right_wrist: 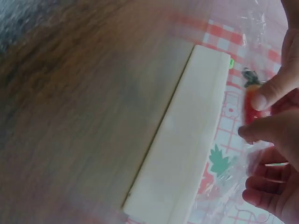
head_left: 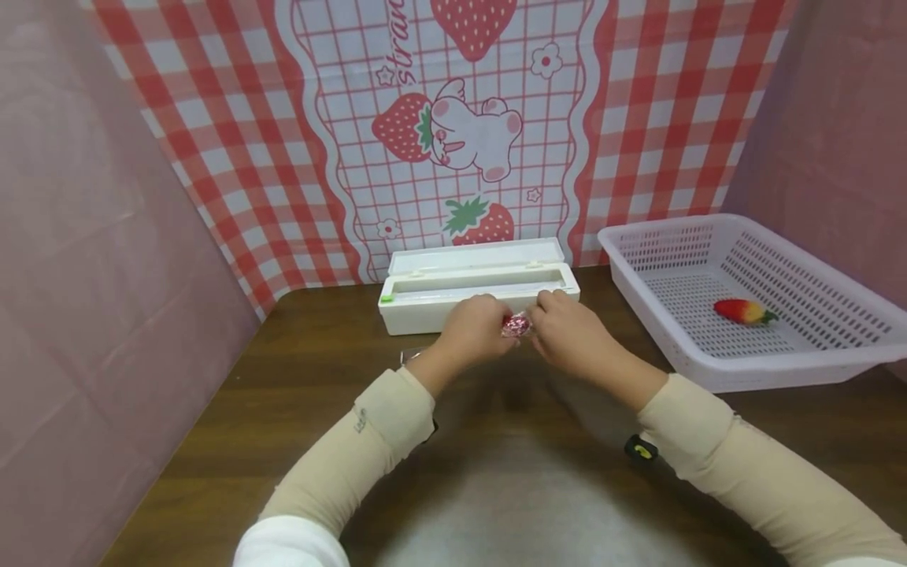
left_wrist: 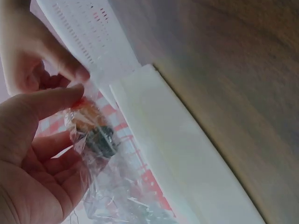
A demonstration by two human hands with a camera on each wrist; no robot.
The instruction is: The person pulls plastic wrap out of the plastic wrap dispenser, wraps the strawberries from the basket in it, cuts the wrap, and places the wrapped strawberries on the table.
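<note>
Both hands on a little strawberry bundled in cling film, right in front of the wrap dispenser.

Only readable writing is on the checked strawberry backdrop (head_left: 453, 118), a cursive "stra…" cut off by the top edge; the small mark on the left sleeve (head_left: 361, 421) is too tiny to read. The left hand (head_left: 471, 331) and right hand (head_left: 567, 331) pinch the wrapped strawberry (head_left: 517, 324) between their fingertips, so it sits between the two grips, just above the brown table (head_left: 496, 472). In the left wrist view clear film (left_wrist: 107, 186) trails down from it. The white dispenser box (head_left: 478, 287) sits just behind, lid open. Off to the right, a white basket (head_left: 779, 236) holds another strawberry (head_left: 742, 311).
</note>
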